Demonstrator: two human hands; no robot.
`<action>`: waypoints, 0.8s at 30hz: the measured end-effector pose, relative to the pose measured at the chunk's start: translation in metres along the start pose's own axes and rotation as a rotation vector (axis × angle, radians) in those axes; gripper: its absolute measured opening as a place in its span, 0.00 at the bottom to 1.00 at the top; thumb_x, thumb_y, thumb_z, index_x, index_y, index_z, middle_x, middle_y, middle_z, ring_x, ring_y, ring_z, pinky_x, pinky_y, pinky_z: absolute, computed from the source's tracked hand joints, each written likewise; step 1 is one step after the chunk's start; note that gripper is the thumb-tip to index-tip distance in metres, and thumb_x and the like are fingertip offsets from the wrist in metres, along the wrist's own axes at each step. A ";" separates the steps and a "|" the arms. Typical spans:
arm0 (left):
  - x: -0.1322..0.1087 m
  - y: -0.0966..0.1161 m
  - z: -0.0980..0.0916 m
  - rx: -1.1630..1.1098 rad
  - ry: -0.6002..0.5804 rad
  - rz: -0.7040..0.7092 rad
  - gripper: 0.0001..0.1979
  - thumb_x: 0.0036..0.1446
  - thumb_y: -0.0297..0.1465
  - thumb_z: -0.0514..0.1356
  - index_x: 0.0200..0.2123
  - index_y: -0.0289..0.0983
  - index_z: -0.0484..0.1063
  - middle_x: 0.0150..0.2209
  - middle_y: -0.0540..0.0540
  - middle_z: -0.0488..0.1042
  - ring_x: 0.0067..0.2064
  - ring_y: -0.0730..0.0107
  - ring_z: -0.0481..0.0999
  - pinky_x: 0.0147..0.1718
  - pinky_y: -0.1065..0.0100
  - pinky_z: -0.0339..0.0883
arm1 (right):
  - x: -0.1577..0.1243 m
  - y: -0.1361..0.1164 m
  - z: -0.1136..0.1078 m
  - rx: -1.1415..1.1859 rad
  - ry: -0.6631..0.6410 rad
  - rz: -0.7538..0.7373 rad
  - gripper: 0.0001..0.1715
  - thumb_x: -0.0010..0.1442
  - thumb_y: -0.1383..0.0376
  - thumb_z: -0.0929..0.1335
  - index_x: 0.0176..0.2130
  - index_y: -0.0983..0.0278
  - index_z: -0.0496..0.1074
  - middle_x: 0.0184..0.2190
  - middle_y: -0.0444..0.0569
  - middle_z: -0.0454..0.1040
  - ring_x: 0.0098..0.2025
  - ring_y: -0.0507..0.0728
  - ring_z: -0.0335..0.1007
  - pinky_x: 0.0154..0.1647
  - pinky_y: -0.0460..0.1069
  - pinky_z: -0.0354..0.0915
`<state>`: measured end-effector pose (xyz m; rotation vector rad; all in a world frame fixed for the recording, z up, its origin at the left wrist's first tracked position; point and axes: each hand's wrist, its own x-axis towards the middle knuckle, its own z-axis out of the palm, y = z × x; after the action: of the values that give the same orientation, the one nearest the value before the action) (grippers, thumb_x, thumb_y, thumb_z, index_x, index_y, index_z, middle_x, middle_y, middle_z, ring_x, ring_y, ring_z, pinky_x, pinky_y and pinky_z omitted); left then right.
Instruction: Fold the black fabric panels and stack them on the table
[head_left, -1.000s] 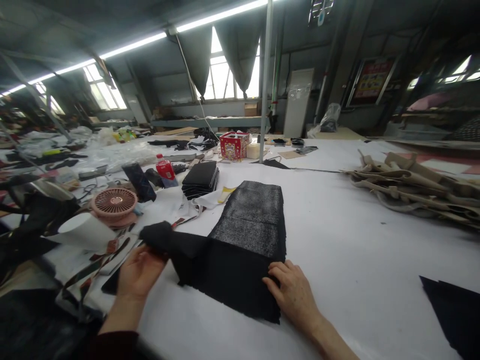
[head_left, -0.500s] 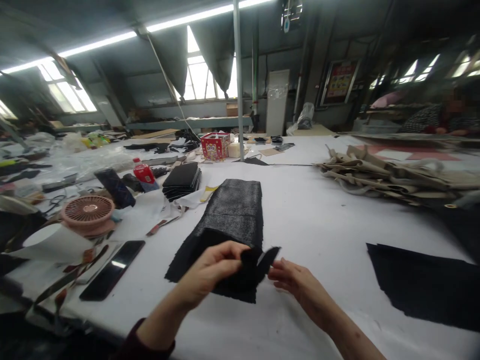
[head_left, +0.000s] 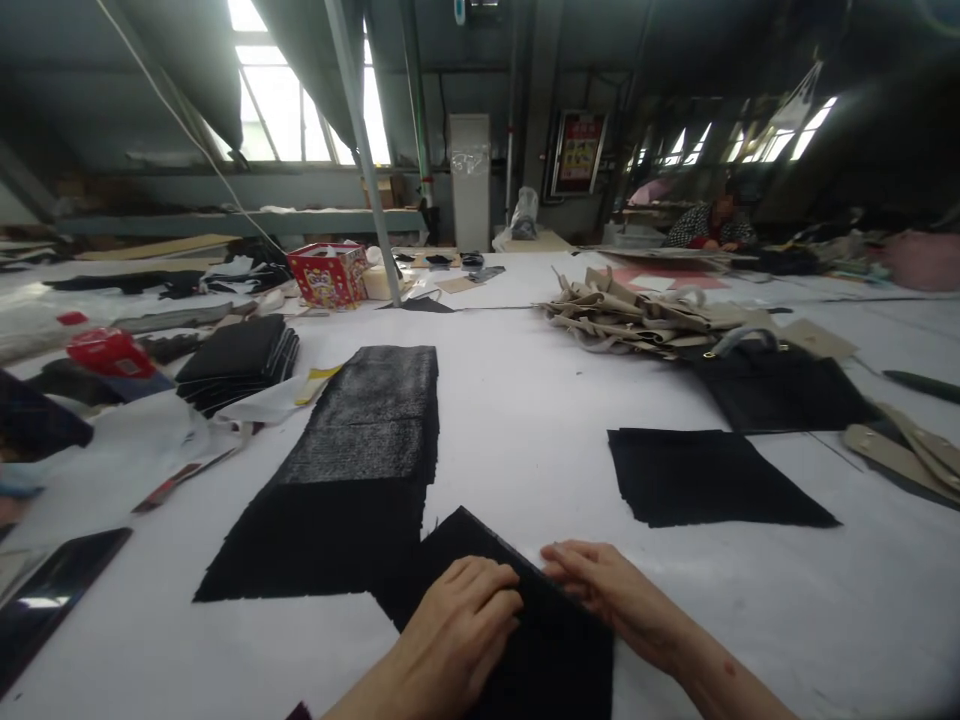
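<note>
A black fabric piece [head_left: 559, 655] lies flat at the table's front, one corner pointing away from me. My left hand [head_left: 466, 625] rests on it with its fingers curled and closed on the cloth. At the piece's right-hand edge, my right hand [head_left: 611, 598] pinches the border between thumb and fingers; its fingertips are partly hidden. Just left and beyond lies a stack of black fabric pieces [head_left: 315, 530], its far part showing a greyish speckled surface [head_left: 367, 410]. The held piece's left corner meets or overlaps that stack.
Another black fabric piece [head_left: 712, 478] lies to the right, before a heap of beige pieces with straps [head_left: 637, 315]. On the left are folded black pieces [head_left: 236, 355], a red-labelled bottle [head_left: 112, 355] and a phone [head_left: 60, 590]. A person [head_left: 712, 225] sits far right.
The black fabric piece, earlier raised and folded in my left hand over the stack, now lies spread to the stack's front right. My right hand has come onto its edge. The view has turned right.
</note>
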<state>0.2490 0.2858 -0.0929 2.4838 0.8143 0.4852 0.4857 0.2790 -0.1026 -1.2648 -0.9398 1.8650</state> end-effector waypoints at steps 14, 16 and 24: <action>0.013 -0.031 0.015 0.164 0.085 -0.093 0.11 0.63 0.23 0.56 0.48 0.38 0.67 0.47 0.46 0.71 0.47 0.60 0.69 0.49 0.57 0.66 | 0.069 0.035 0.039 -1.085 0.475 -0.601 0.15 0.66 0.69 0.61 0.47 0.66 0.74 0.36 0.53 0.73 0.40 0.61 0.69 0.43 0.55 0.63; 0.016 -0.042 0.008 0.232 0.101 -0.126 0.09 0.64 0.23 0.53 0.46 0.38 0.67 0.45 0.45 0.71 0.45 0.60 0.69 0.45 0.57 0.67 | 0.075 0.051 0.038 -1.182 0.556 -0.779 0.17 0.68 0.70 0.59 0.49 0.67 0.72 0.34 0.52 0.71 0.38 0.60 0.67 0.40 0.54 0.64; 0.021 -0.063 0.013 0.386 0.082 -0.141 0.21 0.66 0.22 0.50 0.60 0.37 0.60 0.42 0.44 0.70 0.42 0.59 0.69 0.42 0.58 0.68 | 0.076 0.060 0.039 -1.415 0.598 -1.108 0.17 0.69 0.72 0.59 0.54 0.71 0.68 0.33 0.52 0.66 0.35 0.58 0.63 0.37 0.53 0.65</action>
<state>0.2426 0.3397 -0.1341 2.7391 1.2045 0.4139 0.4184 0.3057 -0.1774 -1.3133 -2.0560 -0.2281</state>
